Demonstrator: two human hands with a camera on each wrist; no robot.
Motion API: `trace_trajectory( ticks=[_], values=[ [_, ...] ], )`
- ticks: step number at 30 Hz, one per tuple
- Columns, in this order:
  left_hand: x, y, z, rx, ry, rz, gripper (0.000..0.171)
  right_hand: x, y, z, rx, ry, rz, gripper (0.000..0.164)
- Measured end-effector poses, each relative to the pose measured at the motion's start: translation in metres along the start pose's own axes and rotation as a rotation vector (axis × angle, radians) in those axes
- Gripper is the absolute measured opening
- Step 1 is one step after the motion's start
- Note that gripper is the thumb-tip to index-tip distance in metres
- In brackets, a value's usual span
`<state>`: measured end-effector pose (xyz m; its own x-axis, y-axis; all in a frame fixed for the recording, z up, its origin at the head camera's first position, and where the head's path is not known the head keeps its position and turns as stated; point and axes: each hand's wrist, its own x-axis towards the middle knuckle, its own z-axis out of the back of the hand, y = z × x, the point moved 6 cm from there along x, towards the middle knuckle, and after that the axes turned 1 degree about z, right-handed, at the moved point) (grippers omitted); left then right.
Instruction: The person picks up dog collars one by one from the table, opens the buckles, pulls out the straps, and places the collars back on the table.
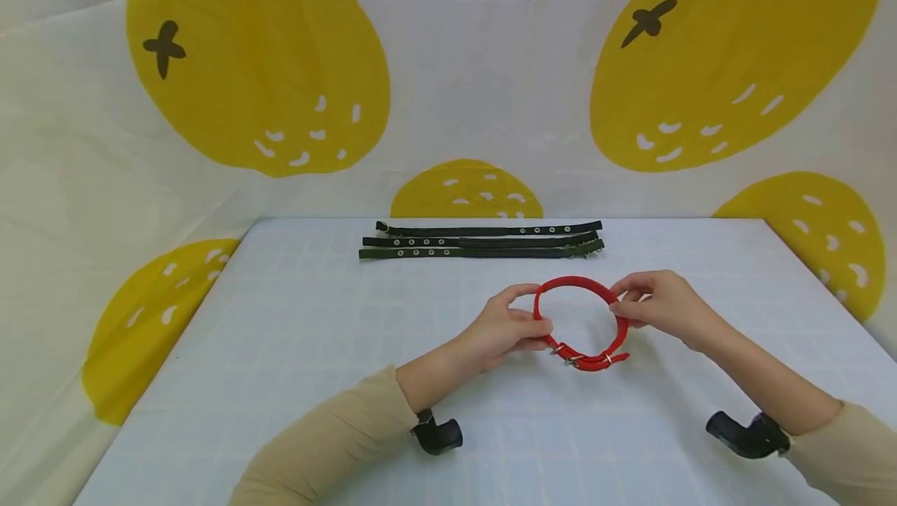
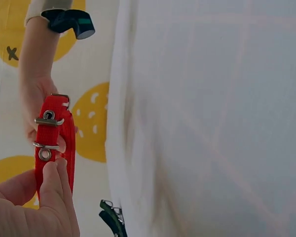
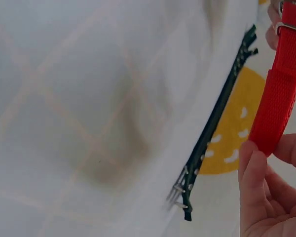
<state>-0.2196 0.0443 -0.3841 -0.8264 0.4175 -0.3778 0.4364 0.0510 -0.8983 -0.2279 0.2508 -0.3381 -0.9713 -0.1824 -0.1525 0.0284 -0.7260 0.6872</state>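
Observation:
A red collar (image 1: 592, 363), buckled into a loop, is held up above the table between both hands. On its left side, the left hand (image 1: 504, 328) pinches the band between thumb and fingers. The right hand (image 1: 669, 305) pinches the opposite side. At the bottom of the loop are the metal buckle and rings, and the pointed strap end sticks out to the right. In the left wrist view the red band (image 2: 48, 133) shows its buckle and metal eyelets. The right wrist view shows the woven band (image 3: 276, 106) between the right thumb and fingertips.
Three dark collars (image 1: 483, 243) with metal eyelets lie stretched out side by side at the back of the pale checked table (image 1: 280, 350). Behind rises a white cloth (image 1: 476, 62) with yellow fruit shapes. Black wrist cameras (image 1: 437, 434) are strapped to both forearms.

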Motion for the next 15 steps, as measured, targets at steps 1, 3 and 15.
trace_trajectory(
  ticks=[1,3,15],
  values=[
    [-0.003,-0.001,0.003,-0.005,-0.011,-0.001,0.056,0.001,0.004,-0.001,-0.015,-0.007,0.024,0.036],
    [-0.007,-0.001,0.01,-0.019,-0.028,-0.001,0.057,0.002,0.012,-0.004,-0.032,-0.02,0.066,0.035],
    [-0.023,-0.002,0.047,-0.056,-0.104,0.03,0.059,0.0,0.048,-0.019,-0.164,-0.234,0.429,0.028]
  ],
)
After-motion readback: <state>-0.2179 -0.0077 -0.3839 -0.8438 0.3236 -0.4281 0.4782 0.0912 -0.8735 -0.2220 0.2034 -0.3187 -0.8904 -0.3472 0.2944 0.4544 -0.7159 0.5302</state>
